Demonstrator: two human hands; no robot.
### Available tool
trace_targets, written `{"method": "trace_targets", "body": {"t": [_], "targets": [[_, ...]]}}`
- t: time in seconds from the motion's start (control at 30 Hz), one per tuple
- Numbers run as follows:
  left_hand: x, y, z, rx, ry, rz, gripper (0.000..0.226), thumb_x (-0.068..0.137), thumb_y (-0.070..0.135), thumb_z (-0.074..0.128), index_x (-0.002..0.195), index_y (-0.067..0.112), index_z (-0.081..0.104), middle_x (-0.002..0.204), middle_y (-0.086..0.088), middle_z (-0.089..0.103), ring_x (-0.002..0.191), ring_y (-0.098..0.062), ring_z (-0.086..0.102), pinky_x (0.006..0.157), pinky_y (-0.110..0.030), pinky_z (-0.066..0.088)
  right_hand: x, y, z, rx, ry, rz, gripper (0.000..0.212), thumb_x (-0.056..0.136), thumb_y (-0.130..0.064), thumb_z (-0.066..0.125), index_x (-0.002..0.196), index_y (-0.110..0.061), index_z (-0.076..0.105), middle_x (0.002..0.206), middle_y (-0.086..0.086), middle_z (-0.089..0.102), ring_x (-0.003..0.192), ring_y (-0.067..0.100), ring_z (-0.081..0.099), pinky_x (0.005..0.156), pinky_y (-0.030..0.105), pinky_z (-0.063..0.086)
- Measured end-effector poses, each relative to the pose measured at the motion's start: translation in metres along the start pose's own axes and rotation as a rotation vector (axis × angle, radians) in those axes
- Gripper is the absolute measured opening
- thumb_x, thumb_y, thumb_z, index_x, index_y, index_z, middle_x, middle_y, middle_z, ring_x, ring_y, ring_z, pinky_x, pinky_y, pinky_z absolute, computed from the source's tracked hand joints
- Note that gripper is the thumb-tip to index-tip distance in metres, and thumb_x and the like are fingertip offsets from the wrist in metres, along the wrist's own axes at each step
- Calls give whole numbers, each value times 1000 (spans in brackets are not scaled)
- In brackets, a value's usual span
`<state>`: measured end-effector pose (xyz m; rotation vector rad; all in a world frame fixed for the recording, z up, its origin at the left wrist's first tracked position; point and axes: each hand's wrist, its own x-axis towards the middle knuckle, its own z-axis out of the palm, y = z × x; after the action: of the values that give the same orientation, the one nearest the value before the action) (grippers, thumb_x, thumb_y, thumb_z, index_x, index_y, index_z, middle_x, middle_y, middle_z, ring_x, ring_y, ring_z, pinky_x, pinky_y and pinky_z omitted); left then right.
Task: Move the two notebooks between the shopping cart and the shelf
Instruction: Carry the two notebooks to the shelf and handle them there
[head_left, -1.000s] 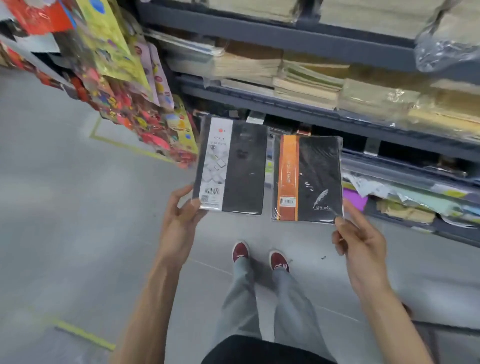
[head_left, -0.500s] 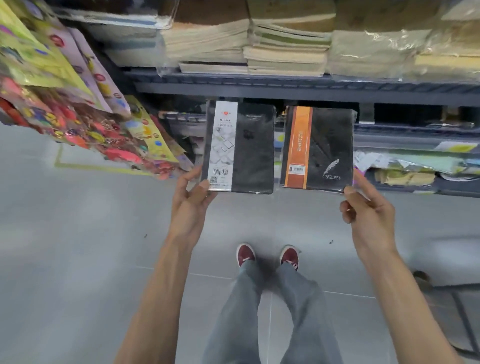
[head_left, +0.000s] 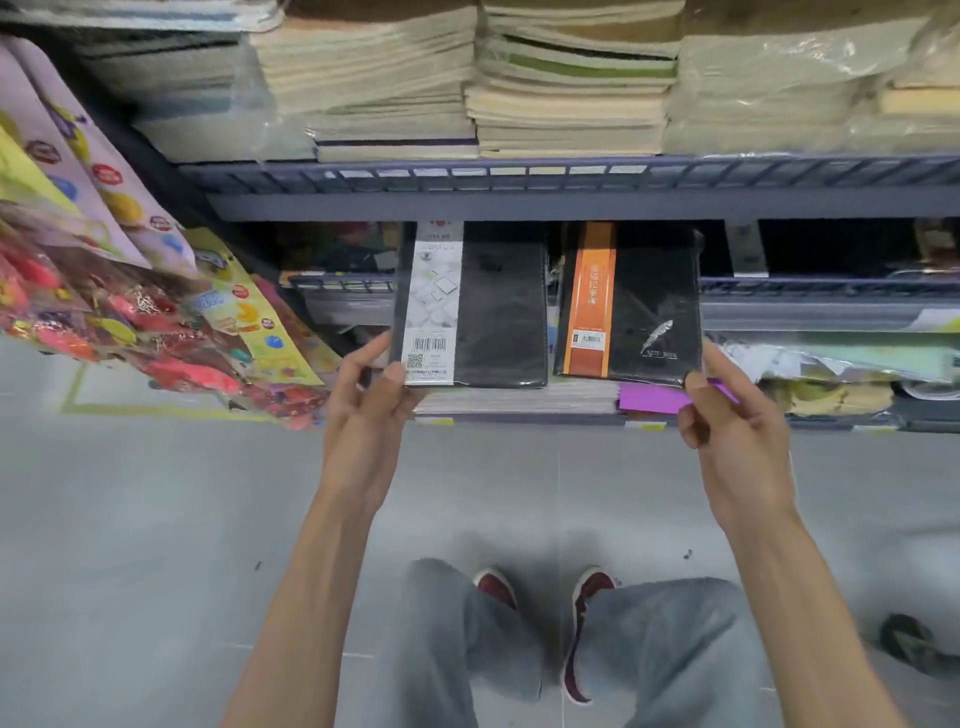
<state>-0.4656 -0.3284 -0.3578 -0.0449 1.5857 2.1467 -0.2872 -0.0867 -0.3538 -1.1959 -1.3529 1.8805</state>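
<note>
I hold two black notebooks side by side in front of a grey metal shelf (head_left: 571, 200). My left hand (head_left: 371, 415) pinches the bottom left corner of the notebook with a white band (head_left: 498, 306). My right hand (head_left: 737, 426) grips the bottom right corner of the notebook with an orange band (head_left: 649, 301) and a silver feather mark. Both notebooks are wrapped in clear film, and their top edges reach under the upper shelf board, into the gap between two shelf levels. The shopping cart is not clearly in view.
Stacks of paper-coloured notebooks (head_left: 519, 88) fill the level above. Lower levels hold flat notebooks, a purple item (head_left: 654, 397) and wrapped goods (head_left: 831, 374). Colourful sticker packs (head_left: 130, 312) hang at the left. My legs and red shoes (head_left: 540, 597) stand on the grey floor.
Both hands have carried the notebooks forward and up toward the shelf, and the shelf now looks much closer. The notebooks' tops have gone under the upper shelf board. The grips are unchanged.
</note>
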Motion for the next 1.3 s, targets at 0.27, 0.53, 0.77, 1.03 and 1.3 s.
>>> {"method": "trace_targets", "body": {"t": [0.27,0.53,0.77,1.03,1.3], "targets": [[26,-22,8,50,20,253,24,96,19,56,120,17,59,127,-19,66,104,-23,66,83,-28,54,28,38,14,13,-16,-268,36,99,-13,61,134,-19,62,58,-7,58,49,11,49,48,20,45],[48,-70,9,12,66,577,10,103,23,53,110,17,57,122,-14,64,106,-24,67,84,-34,53,51,77,23,59,51,-564,15,101,-20,58,115,-17,61,73,-9,72,62,13,71,53,22,54],[62,-88,6,-15,-6,768,28,98,36,62,112,13,54,112,-16,60,97,-22,64,88,-33,54,61,98,17,181,-97,-662,32,92,-16,69,123,-19,59,87,-5,75,84,18,75,63,22,57],[54,-85,11,20,17,842,34,95,22,67,119,7,49,88,8,73,93,-20,70,91,-37,56,65,88,18,195,-66,-731,38,90,-15,72,126,-15,60,91,-3,74,83,17,75,64,24,58],[61,-79,23,27,104,867,32,97,18,64,120,4,47,79,10,74,90,-16,71,85,-33,58,73,73,25,226,-45,-763,31,84,-19,80,111,-21,65,101,7,75,96,21,74,86,34,59]]}}
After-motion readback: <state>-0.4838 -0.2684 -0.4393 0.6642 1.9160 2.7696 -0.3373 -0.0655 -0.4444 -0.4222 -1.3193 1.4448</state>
